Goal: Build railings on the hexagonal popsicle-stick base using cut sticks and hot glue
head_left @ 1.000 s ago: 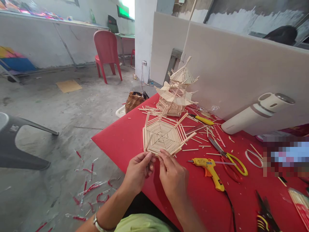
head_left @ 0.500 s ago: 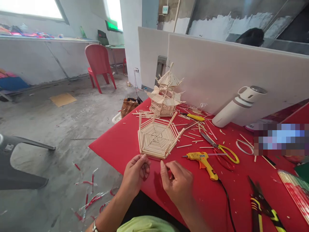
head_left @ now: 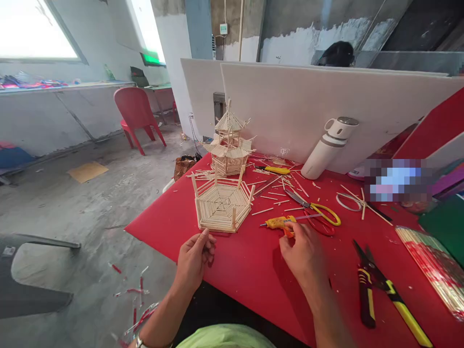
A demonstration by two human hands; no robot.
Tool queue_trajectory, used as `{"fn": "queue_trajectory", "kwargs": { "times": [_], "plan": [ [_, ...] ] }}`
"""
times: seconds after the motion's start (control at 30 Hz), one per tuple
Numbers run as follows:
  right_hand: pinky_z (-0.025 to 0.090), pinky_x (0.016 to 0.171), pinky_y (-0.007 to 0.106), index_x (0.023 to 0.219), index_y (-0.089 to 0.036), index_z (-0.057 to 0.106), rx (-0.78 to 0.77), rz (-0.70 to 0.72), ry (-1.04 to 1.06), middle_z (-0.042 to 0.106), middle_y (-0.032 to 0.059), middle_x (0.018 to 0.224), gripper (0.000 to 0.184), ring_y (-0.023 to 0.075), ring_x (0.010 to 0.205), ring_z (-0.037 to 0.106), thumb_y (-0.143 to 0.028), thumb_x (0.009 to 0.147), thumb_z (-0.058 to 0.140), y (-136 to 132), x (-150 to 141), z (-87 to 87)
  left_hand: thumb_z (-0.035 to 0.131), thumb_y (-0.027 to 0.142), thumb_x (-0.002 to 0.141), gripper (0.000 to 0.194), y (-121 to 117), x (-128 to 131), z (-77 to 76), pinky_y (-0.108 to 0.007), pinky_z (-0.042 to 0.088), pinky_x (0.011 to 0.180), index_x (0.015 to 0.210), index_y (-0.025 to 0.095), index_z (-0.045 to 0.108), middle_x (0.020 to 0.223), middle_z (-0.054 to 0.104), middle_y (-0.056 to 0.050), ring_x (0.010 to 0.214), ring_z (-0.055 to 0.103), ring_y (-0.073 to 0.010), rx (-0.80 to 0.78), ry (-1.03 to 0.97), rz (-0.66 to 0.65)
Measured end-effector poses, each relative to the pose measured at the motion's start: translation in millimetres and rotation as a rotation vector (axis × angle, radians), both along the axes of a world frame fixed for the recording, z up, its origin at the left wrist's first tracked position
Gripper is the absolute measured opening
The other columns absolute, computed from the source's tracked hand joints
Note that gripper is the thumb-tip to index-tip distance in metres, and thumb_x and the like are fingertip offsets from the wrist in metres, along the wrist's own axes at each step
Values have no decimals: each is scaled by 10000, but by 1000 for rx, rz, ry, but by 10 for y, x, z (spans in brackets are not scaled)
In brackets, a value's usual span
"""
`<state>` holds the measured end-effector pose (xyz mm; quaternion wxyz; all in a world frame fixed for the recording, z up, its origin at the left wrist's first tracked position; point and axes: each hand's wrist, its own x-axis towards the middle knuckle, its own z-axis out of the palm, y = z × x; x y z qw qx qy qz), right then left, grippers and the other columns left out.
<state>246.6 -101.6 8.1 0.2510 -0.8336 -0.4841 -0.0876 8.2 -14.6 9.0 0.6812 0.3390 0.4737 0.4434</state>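
Two pale boards are propped behind the red table. Toward its far side a stick pagoda is placed, with a webbed stick base, edged by short uprights, set flat just in front. A white bottle is seen tilted in view, to the right. By the base's front edge, the left hand is held narrow, fingers curled and thumb drawn to them; whether anything is pinched cannot be told. The right hand is placed over the yellow glue gun; how firmly it is gripped cannot be told. Beyond, yellow-handled scissors are laid open near scattered sticks.
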Motion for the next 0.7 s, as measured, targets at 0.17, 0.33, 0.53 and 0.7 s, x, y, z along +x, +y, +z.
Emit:
{"fn": "queue_trajectory", "kwargs": {
  "times": [0.17,0.33,0.53,0.7],
  "plan": [
    [443,764,340,1111,-123,641,-222,-78,-92,653,149,982,370,291,947,615,-246,765,595,-54,250,-129,775,459,704,358,14,16,16,-178,358,357,644,131,645,506,537,19,388,446,-68,11,35,-26],
    [418,704,319,1034,-137,661,-322,-94,-36,652,137,920,287,269,870,630,-229,769,606,10,344,-177,777,441,707,335,24,15,-24,-185,364,360,659,129,663,535,559,7,409,455,-76,14,27,-44],
    [389,639,281,963,-155,667,-340,-40,139,652,112,868,220,234,794,631,-223,773,582,101,501,-278,737,455,749,327,-2,-37,-86,-207,370,396,662,147,668,555,574,-8,417,463,-89,95,117,-133],
    [418,601,264,831,-194,586,-331,-27,223,658,66,776,107,207,711,639,-242,802,496,-2,503,-236,657,380,834,331,9,-214,-121,-224,409,491,578,173,623,716,636,-55,566,544,-123,504,495,-113]
  ]
}}
